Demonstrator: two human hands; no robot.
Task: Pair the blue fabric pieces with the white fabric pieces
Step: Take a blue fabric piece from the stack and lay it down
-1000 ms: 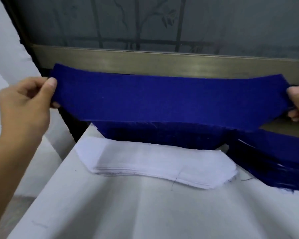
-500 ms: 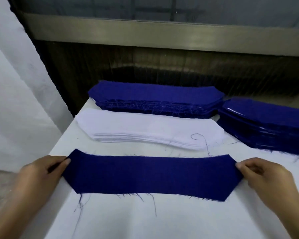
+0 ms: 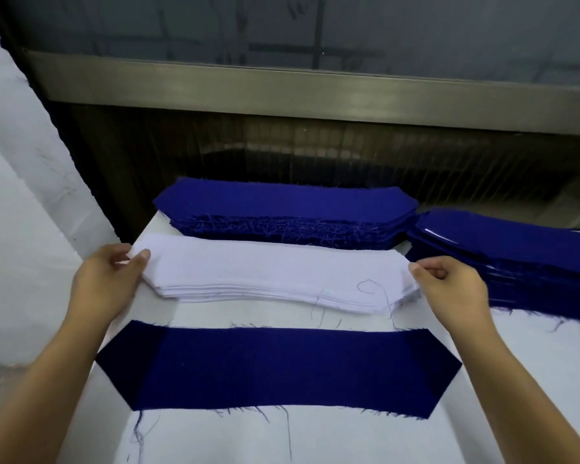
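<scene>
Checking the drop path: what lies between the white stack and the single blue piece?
Head view: bare table with loose threads separates white stack and blue piece.

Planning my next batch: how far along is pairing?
Done: one blue piece lies flat up front; the right stack shows white slivers, seemingly paired. In hand: left hand and right hand pinch the ends of the top white piece. Left: laying it on the blue, then the back blue stack.

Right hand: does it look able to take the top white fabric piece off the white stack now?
Probably yes. The right hand is at the right tip of the top white fabric piece, nothing lies on it but a loose thread, and the left hand pinches its other end.
</scene>
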